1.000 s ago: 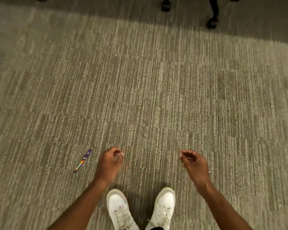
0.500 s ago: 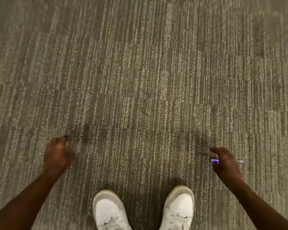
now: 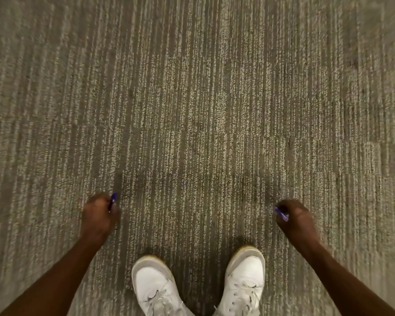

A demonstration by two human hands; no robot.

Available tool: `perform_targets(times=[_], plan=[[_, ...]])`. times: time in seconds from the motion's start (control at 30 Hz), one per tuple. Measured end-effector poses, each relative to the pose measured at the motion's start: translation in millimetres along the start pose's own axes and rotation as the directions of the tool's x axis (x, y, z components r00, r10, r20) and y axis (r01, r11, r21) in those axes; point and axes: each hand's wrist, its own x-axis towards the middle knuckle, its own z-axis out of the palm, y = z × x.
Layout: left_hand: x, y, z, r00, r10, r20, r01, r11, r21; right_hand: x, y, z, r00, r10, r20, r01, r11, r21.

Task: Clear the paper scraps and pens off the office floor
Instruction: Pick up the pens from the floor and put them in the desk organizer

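Observation:
My left hand [image 3: 98, 215] is closed around a purple pen [image 3: 113, 199], whose tip sticks out past my fingers toward the carpet ahead. My right hand [image 3: 298, 218] is closed on another purple pen [image 3: 281, 214], its end poking out to the left of my knuckles. Most of each pen is hidden inside the fist. Both hands hang low over the striped grey-beige carpet [image 3: 196, 110], one on each side of my feet. No paper scraps show in this view.
My two white sneakers [image 3: 156, 286] [image 3: 244, 279] stand on the carpet at the bottom centre, between my forearms. Nothing but carpet fills the view ahead and to both sides.
A second ago a multicoloured pen lay on the carpet left of my left hand; now that hand is closed on a pen. The view has tilted down and chair casters have left it.

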Motion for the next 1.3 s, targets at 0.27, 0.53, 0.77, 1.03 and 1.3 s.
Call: perform_targets(times=[0.27,0.53,0.77,1.03,1.3], plan=[[-56.8,73.2,-45.1,0.999,0.036,-0.006,-0.036,0.936,-0.349,-36.0,-86.3,-60.0,0.998,-0.065,0.021,0.06,0.976,0.21],[-119.4,147.2,-132.5,0.99,-0.009,0.141,0.088,0.821,-0.565,-97.9,-178.8,-151.2,0.999,0.02,0.042,-0.038,0.869,0.493],[-173.1,213.2,-222.4,0.938,-0.057,0.342,0.301,0.622,-0.723,-158.1,-255.0,-217.7,0.98,0.05,0.195,-0.178,0.672,0.719],[-240.8,256.4,-352.3,0.89,0.061,0.452,0.374,0.468,-0.8,-226.1,-325.8,-289.7,0.959,-0.015,0.284,-0.217,0.61,0.762],[-286.5,257.0,-417.2,0.84,0.166,0.517,0.425,0.391,-0.817,-267.4,-371.5,-355.2,0.937,-0.02,0.35,-0.249,0.664,0.705]])
